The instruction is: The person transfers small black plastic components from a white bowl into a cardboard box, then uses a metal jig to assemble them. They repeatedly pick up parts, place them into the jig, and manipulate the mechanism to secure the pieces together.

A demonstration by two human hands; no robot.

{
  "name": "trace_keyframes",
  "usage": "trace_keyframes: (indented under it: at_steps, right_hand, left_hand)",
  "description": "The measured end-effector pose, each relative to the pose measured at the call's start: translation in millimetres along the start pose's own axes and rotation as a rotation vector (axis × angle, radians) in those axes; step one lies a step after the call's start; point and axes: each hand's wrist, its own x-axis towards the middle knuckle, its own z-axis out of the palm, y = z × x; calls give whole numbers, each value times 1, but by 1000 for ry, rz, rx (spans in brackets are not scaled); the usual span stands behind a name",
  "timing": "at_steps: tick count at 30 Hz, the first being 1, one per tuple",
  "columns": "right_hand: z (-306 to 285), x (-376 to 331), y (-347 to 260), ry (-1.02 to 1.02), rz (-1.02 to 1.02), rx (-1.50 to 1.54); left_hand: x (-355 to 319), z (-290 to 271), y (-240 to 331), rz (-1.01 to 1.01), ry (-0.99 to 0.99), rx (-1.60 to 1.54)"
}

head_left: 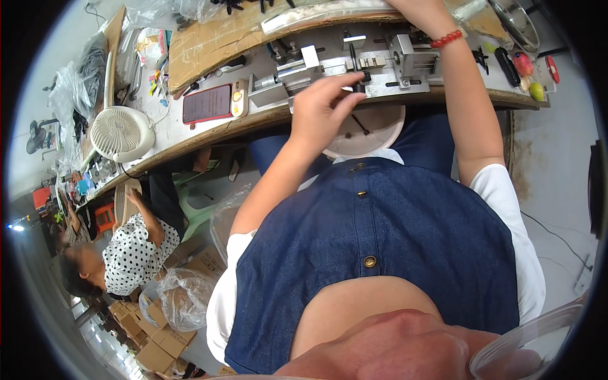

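Note:
My left hand is at the bench's front edge, thumb and forefinger closed on a small black part. That part is beside a metal fixture with clamp blocks, a silver cylinder and a dark upright rod. My right hand, its wrist wearing a red bead bracelet, reaches over the fixture toward the far side; its fingers lie beyond the top edge of the picture. Below my left hand a pale round basin rests at my lap, with a thin dark piece in it.
Left of the fixture lie a red-edged phone and a small white fan. Cardboard covers the bench's far part. A black cylinder and a green ball-like item sit at right. A seated person works at left.

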Motion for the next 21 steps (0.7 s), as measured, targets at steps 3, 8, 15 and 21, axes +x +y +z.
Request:
trace_keyframes:
  at_steps: [3,8,15,21]
  right_hand:
    - [-5,-7,5,80,11,256]
    - [-21,-22,4,152,67,663]
    - [-21,-57,1,48,139,978]
    - [-21,-81,3,-119,35,988]
  left_hand:
    - [-4,13,-13,151,-17,242]
    - [4,24,-16,128,30,323]
    - [2,26,-21,195,43,407]
    - [3,26,-13,197,23,446]
